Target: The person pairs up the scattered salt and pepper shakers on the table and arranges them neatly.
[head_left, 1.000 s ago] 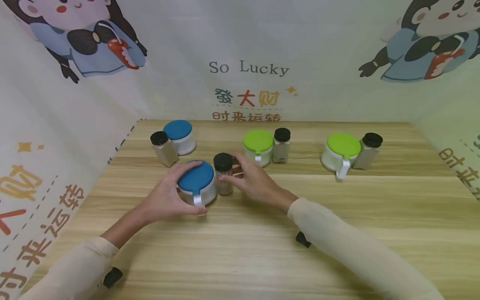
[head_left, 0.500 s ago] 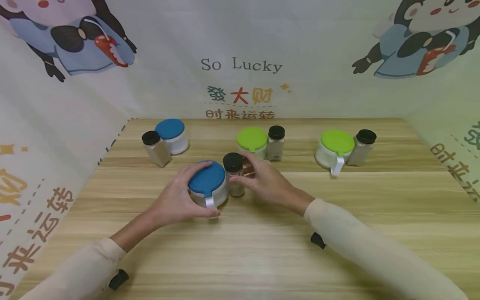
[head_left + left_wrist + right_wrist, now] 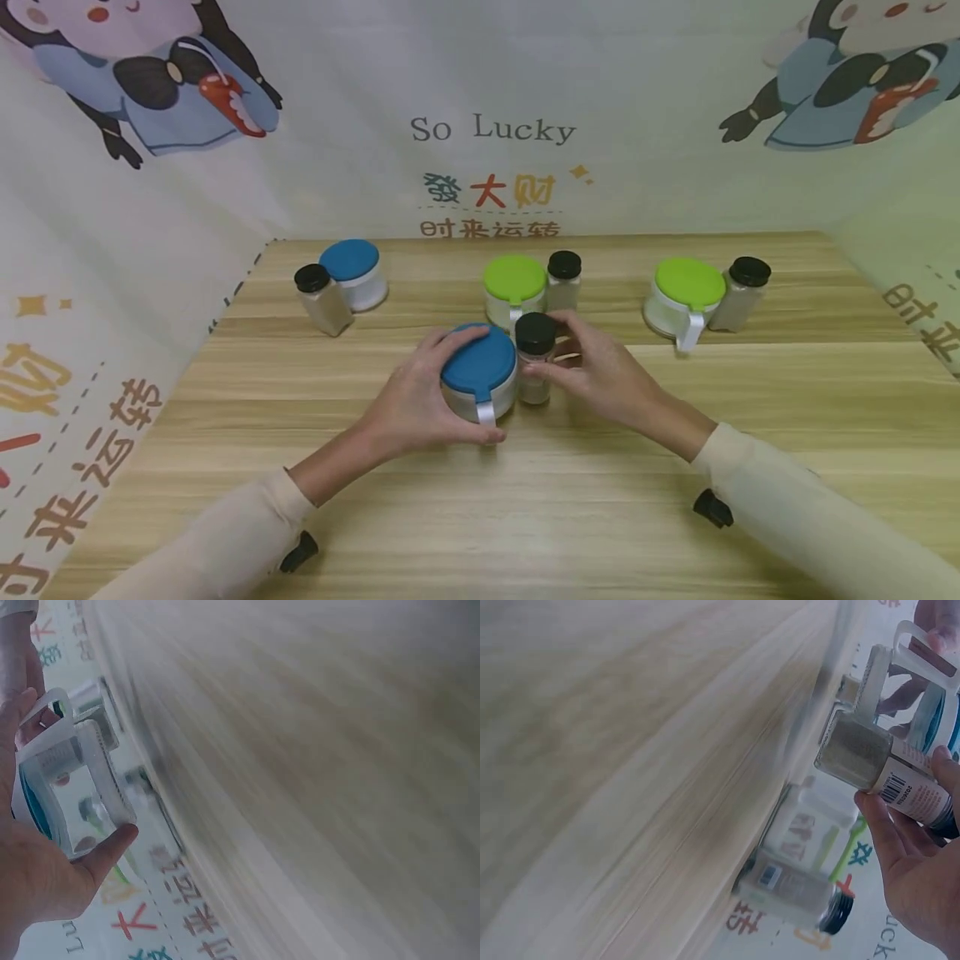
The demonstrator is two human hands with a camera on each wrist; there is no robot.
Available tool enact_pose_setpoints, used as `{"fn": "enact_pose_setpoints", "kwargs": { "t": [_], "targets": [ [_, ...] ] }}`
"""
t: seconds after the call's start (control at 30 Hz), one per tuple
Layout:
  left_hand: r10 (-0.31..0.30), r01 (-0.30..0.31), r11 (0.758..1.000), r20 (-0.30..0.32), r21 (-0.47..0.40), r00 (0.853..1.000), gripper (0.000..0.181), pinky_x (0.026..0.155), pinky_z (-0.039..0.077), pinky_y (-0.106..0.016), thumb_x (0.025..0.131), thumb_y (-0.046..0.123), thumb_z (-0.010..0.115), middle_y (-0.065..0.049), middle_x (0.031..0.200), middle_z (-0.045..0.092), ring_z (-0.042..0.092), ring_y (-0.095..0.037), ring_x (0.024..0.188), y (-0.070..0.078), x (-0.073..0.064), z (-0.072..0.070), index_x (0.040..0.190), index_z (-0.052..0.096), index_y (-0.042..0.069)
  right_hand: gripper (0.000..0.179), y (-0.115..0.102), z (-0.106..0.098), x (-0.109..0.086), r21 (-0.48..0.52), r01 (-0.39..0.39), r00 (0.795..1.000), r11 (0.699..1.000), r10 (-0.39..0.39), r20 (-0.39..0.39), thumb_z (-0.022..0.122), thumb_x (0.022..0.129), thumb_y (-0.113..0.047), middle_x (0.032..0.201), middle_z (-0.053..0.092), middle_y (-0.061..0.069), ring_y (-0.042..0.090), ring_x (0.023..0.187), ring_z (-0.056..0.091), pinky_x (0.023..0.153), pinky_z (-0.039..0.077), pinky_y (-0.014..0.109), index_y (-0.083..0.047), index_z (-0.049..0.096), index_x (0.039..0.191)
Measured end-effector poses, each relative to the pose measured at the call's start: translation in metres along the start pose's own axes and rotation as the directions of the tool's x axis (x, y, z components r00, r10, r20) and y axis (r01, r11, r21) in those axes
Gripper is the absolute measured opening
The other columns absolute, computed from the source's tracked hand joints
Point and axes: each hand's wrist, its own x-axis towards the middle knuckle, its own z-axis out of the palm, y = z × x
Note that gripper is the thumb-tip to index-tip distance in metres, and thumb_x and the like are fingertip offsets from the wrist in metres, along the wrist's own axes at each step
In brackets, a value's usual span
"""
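My left hand (image 3: pixel 412 404) grips a white seasoning jar (image 3: pixel 478 367) with a blue lid, fingers over its far side and thumb near the handle (image 3: pixel 486 411). Right beside that jar, my right hand (image 3: pixel 615 371) holds a spice bottle (image 3: pixel 536 335) with a black cap between thumb and fingers. A printed barcode label (image 3: pixel 907 787) and brownish contents show on the bottle in the right wrist view. From the left wrist, the clear side of the jar (image 3: pixel 94 780) is visible, with the thumb along its base.
Behind stand another blue-lidded jar (image 3: pixel 351 262) with a spice bottle (image 3: pixel 324 302), and two green-lidded jars, one in the middle (image 3: pixel 514 279) and one at the right (image 3: pixel 688 285), each beside a black-capped bottle. A printed cloth (image 3: pixel 337 100) hangs behind the wooden table (image 3: pixel 480 517).
Both hands have moved to the right together, carrying the blue-lidded jar and the spice bottle side by side; they now overlap the front of the middle green-lidded jar. The view has shifted slightly.
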Motion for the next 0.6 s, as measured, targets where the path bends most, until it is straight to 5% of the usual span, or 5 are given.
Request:
{"fn": "enact_pose_setpoints", "kwargs": {
  "t": [0.37, 0.6],
  "targets": [
    [0.053, -0.052, 0.999, 0.068, -0.008, 0.996, 0.108, 0.095, 0.051, -0.051, 0.063, 0.055, 0.093, -0.009, 0.144, 0.045, 0.056, -0.030, 0.122, 0.036, 0.019, 0.031, 0.154, 0.039, 0.033, 0.055, 0.007, -0.041, -0.039, -0.075, -0.044, 0.998, 0.996, 0.039, -0.059, 0.080, 0.089, -0.010, 0.121, 0.067, 0.013, 0.029, 0.101, 0.070, 0.084, 0.058, 0.038, -0.001, 0.052, 0.134],
    [0.070, -0.073, 0.997, 0.098, 0.022, 0.993, 0.110, 0.094, 0.052, -0.046, 0.063, 0.057, 0.092, -0.009, 0.145, 0.045, 0.057, -0.028, 0.120, 0.059, 0.035, 0.059, 0.155, 0.038, 0.030, 0.056, 0.014, -0.066, -0.062, -0.110, -0.080, 0.994, 0.991, 0.071, -0.081, 0.080, 0.089, -0.009, 0.121, 0.067, 0.011, 0.027, 0.099, 0.070, 0.081, 0.057, 0.028, -0.002, 0.050, 0.136]
  ]
}}
